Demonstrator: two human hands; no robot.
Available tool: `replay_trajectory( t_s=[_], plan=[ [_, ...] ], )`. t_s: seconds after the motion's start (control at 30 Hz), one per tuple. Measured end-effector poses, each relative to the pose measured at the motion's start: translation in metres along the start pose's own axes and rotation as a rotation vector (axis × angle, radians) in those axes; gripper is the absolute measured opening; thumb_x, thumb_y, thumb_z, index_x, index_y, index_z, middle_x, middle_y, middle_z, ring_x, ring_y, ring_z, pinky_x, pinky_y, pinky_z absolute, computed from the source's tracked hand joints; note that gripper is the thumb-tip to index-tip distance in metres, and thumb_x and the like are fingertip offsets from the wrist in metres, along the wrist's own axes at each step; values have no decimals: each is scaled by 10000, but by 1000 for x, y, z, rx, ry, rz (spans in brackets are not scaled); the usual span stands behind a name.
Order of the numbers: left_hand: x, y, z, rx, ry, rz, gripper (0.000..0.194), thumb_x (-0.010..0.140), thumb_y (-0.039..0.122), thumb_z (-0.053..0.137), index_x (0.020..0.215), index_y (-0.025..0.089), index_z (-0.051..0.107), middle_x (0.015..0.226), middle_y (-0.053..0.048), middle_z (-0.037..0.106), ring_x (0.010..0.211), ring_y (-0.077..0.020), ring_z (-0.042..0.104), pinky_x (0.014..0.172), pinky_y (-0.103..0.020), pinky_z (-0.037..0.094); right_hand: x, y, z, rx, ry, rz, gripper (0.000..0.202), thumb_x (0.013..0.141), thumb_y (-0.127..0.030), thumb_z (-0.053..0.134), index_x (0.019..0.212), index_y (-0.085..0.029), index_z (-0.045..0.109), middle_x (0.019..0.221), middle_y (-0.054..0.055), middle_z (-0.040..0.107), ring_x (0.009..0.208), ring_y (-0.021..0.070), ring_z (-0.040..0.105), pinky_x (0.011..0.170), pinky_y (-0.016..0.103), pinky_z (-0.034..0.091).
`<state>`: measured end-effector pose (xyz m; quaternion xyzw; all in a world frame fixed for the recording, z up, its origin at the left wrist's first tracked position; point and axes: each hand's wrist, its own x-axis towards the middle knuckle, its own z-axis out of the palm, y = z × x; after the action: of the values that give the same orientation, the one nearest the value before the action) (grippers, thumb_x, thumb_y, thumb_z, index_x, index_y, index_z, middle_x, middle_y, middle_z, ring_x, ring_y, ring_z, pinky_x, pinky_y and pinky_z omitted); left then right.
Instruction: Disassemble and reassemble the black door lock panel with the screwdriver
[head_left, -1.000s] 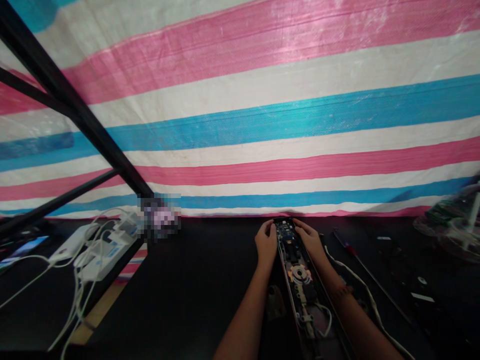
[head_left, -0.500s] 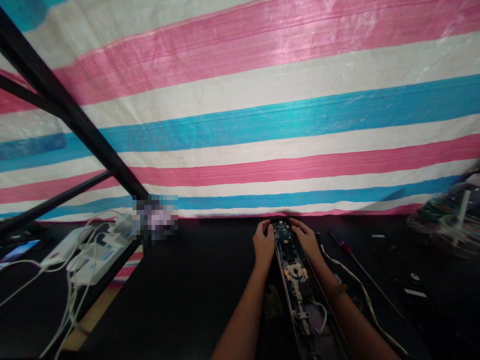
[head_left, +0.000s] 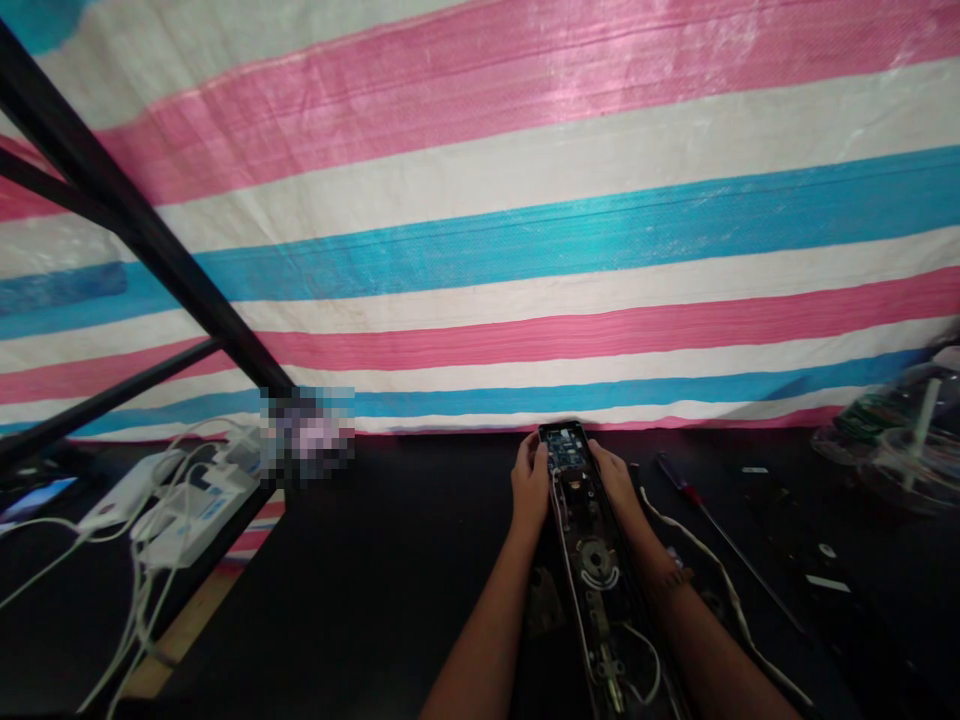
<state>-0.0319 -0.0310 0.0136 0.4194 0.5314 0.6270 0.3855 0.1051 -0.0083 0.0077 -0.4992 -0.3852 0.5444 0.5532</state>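
Note:
A long, narrow, open electronic device housing (head_left: 594, 555) points away from me, its near end cut off by the bottom of the view. Blue circuit board (head_left: 568, 447) fills the far end, a round metal hub sits mid-length, and a white wire (head_left: 654, 655) loops closer to me. My left hand (head_left: 531, 482) grips the left edge at the far end, thumb on top by the board. Across from it, my right hand (head_left: 613, 478) is closed on the right edge. The undersides of both hands' fingers are hidden behind the housing.
To the right lie a long screwdriver (head_left: 694, 495), a pale cable (head_left: 731, 590) and a small white strip (head_left: 828, 583). A clear plastic cup with a straw (head_left: 915, 465) stands far right. Power strips with tangled cords (head_left: 195, 525) sit left, beside a black metal frame (head_left: 172, 260). Striped sheeting (head_left: 525, 280) hangs behind.
The housing's far end has risen and turned its inside more toward me, so the circuit board shows more fully. Both hands keep hold with small shifts.

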Motion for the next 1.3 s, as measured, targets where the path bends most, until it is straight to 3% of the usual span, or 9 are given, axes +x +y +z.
replay_trajectory(
  t_s=[0.17, 0.43, 0.77, 1.03, 1.17, 1.23, 1.3],
  plan=[
    [0, 2, -1, -29, -21, 41, 398, 914, 473, 525, 1130, 166, 656, 1157, -109, 697, 1104, -230, 624, 982, -341, 447, -6, -8, 1, -1, -36, 27, 570, 629, -720, 683, 678, -152, 712, 618, 34, 688, 660, 225, 612, 628, 309, 462],
    [-5, 7, 0, -95, -177, -68, 620, 845, 711, 462, 772, 125, 652, 747, -65, 670, 707, -191, 582, 695, -312, 462, -8, -9, 0, 73, -86, -4, 570, 626, -715, 710, 738, -155, 714, 688, 36, 716, 680, 227, 626, 668, 320, 481],
    [-11, 14, 1, -101, -203, -73, 730, 772, 832, 414, 724, 141, 644, 717, -66, 667, 681, -189, 570, 692, -320, 467, -14, -10, 0, 53, -57, 2, 604, 646, -764, 659, 701, -166, 728, 620, 49, 694, 676, 248, 641, 634, 333, 487],
    [-10, 9, 1, -101, -216, -62, 653, 853, 743, 400, 746, 143, 634, 777, -76, 683, 726, -196, 596, 734, -334, 487, -16, -12, 2, 47, -105, 5, 633, 668, -761, 647, 757, -141, 742, 670, 66, 720, 689, 257, 648, 662, 345, 500],
    [-3, 1, 3, -160, -61, -65, 446, 866, 583, 541, 976, 160, 636, 960, -82, 696, 878, -201, 642, 827, -332, 504, -10, -7, 3, 55, -41, -111, 532, 683, -652, 697, 903, -169, 730, 882, 69, 747, 857, 259, 658, 778, 348, 511],
    [1, -4, 3, -192, 26, -80, 444, 831, 496, 630, 1137, 176, 587, 1067, -100, 682, 965, -209, 651, 857, -337, 510, -6, -4, 2, 65, -11, -162, 512, 672, -577, 728, 1001, -185, 710, 981, 74, 737, 916, 252, 654, 823, 359, 510],
    [4, -10, 3, -176, 71, -68, 445, 815, 432, 662, 1166, 172, 580, 1111, -120, 678, 1015, -218, 651, 897, -352, 506, -3, -1, 2, 64, 3, -168, 505, 657, -506, 744, 1044, -187, 695, 1029, 84, 726, 938, 251, 655, 841, 371, 508]
  ],
)
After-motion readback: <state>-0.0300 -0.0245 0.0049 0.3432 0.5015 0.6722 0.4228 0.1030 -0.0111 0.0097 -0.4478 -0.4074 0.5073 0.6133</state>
